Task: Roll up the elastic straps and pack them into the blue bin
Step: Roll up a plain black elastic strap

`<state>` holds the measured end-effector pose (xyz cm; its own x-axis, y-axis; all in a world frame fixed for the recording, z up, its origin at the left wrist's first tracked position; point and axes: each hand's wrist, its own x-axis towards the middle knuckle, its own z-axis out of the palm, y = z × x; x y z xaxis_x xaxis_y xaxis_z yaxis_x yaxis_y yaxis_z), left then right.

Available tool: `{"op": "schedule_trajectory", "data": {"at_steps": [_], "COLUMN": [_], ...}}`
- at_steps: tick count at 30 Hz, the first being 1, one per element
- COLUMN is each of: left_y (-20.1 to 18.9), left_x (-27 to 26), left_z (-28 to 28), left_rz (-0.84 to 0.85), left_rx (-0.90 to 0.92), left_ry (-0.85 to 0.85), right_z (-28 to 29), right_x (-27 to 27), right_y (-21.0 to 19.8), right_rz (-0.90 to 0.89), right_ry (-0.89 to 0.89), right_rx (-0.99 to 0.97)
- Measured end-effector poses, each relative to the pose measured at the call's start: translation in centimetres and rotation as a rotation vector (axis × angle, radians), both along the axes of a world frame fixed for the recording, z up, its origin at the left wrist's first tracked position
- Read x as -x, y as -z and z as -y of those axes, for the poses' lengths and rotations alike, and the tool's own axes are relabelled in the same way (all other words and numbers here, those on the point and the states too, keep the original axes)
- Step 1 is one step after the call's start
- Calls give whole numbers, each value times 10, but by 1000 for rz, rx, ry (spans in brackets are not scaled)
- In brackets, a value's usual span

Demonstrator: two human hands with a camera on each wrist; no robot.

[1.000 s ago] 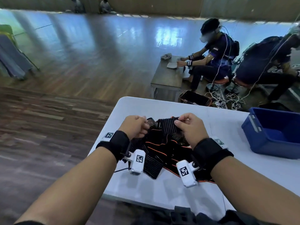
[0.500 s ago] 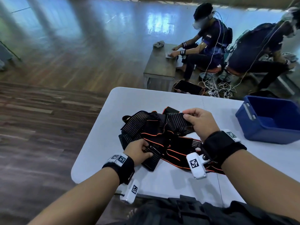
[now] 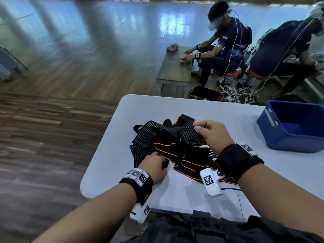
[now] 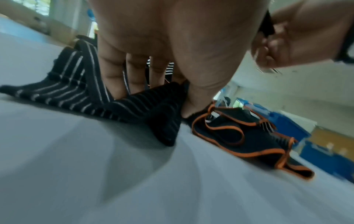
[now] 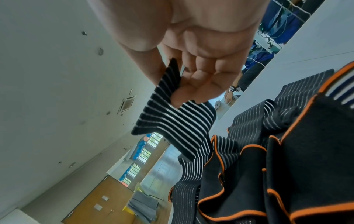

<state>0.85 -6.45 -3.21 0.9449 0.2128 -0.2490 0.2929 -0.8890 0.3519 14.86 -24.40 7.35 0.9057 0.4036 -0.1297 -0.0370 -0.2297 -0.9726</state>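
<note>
White table (image 3: pixel 112 165), bin (image 3: pixel 273 137) at right edge — centre, both hands pinch tangled straps (image 3: pixel 154 137): left hand (image 3: pixel 154 165) low, right hand (image 3: pixel 213 133) higher.

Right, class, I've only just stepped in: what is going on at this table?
A person is sorting a tangled pile of elastic straps on a white table. The right hand pinches the end of a striped strap and lifts it. The left hand grips another strap end at the pile's near edge. Nothing is rolled yet. The blue bin waits on the right, no straps visible inside.
</note>
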Motion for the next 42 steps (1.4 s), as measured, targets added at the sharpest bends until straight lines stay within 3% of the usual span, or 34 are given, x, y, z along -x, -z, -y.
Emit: {"op": "schedule_trajectory", "data": {"at_steps": [4,10,13,24,31,38,42], "left_y": [-23,-104,-142,-270,-310,-314,-315], "left_x": [-6,-20,-31,-74,-95,-114,-123], "left_z": [-19,-46,-58,-55,-28,25,69], "left_rz": [185,419,552,1002,996,1031,1049], "left_rx": [101,282,351,641,649,736,877], "left_ry": [-35,-149,-195,-247,-214,-121,-116], "right_z": [2,-5,-9,-5,24,58,71], "right_x": [2,-2,-8,-45,-50,-60,-65], "right_y": [-8,-42,-71,-186,-230,-228,-220], "right_rz": [57,48,138,492,654,420,342], "right_ry": [-51,-194,-261,-146,-244,-128,-40], "right_rx": [53,14,7,-177,-92,-279,-373]}}
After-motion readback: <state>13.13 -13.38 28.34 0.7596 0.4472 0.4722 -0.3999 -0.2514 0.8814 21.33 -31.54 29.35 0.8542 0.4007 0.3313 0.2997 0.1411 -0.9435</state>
